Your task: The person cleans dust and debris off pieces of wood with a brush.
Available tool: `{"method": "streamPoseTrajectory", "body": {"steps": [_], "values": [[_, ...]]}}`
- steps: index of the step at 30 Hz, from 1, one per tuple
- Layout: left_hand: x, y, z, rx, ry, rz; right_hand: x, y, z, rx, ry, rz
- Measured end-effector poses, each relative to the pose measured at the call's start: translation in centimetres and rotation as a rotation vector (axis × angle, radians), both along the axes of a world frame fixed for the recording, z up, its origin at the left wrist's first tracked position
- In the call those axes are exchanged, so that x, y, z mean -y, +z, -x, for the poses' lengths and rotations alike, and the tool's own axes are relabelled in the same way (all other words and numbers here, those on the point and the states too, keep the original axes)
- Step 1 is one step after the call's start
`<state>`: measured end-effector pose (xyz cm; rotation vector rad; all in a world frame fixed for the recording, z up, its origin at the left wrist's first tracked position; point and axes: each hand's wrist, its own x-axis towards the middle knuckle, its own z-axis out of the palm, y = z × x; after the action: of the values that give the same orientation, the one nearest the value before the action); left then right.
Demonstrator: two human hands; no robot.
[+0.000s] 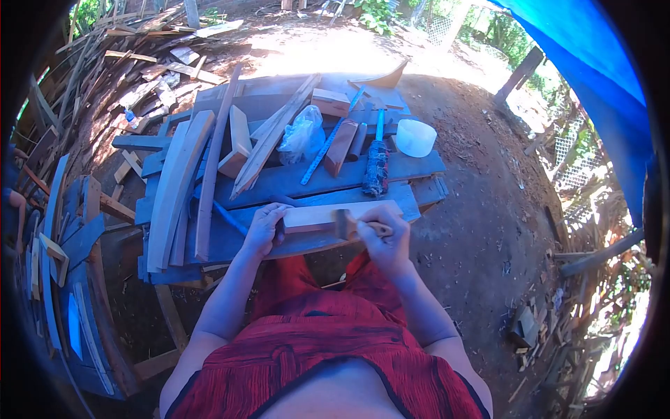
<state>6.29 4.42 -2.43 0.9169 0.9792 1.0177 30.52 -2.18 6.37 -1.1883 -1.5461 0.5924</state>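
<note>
A pale wooden block lies lengthwise near the front edge of the plank workbench. My left hand is closed around its left end. In my right hand is a paintbrush, gripped by its wooden handle. Its bristles point left and appear to touch the block's near side. Behind the block stands a white plastic tub. A dark, bristly brush with a blue handle lies just left of the tub.
Long boards stack on the bench's left side. A clear plastic bag, a blue ruler-like strip and wood blocks lie mid-bench. Scrap wood piles up behind. A blue tarp hangs upper right. Part of another person shows far left.
</note>
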Motion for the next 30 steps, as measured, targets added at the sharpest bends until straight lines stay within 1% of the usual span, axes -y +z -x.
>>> {"method": "streamPoseTrajectory", "body": {"steps": [1, 4, 5, 7, 8, 10, 13, 21, 23, 25, 27, 28, 30], "values": [[0.0, 0.0, 0.0, 0.002, -0.003, 0.003, 0.0, -0.1, 0.7, -0.001, 0.001, -0.001], [0.0, 0.2, 0.1, 0.011, -0.007, 0.009, 0.2, 0.0, 2.1, -0.215, 0.152, 0.11], [0.0, 0.2, 0.0, 0.019, -0.011, 0.014, 0.2, 0.1, 2.2, -0.216, 0.152, 0.111], [0.0, 0.4, 0.0, 0.014, -0.008, 0.005, 0.3, 0.4, 2.3, -0.382, 0.244, 0.184], [0.0, 0.4, 0.0, 0.009, -0.004, -0.004, 0.3, 0.3, 2.2, -0.382, 0.242, 0.184], [-0.1, 0.1, 0.0, 0.007, -0.01, 0.007, 0.2, 0.0, 1.5, -0.465, 0.218, 0.252], [-0.1, 0.1, 0.1, -0.001, -0.009, 0.013, 0.3, -0.2, -0.2, -0.41, 0.15, 0.231], [-0.2, -0.3, 0.1, -0.01, -0.005, 0.006, 0.2, -0.1, -5.9, -0.404, -0.013, 0.247], [-0.2, -0.3, 0.0, 0.004, -0.002, 0.03, 0.2, 0.1, -7.4, -0.321, -0.121, 0.233], [-0.1, -0.2, 0.0, -0.002, 0.002, 0.029, 0.1, -0.1, -8.9, -0.313, -0.141, 0.226], [-0.1, 0.0, 0.0, -0.009, 0.005, 0.029, 0.1, 0.1, -9.9, -0.185, -0.266, 0.198], [0.0, 0.1, 0.0, -0.008, 0.001, 0.026, 0.0, 0.0, -10.5, -0.185, -0.267, 0.198], [0.0, 0.1, 0.0, -0.007, -0.003, 0.022, -0.3, -0.3, -11.7, -0.054, -0.35, 0.173]]}}
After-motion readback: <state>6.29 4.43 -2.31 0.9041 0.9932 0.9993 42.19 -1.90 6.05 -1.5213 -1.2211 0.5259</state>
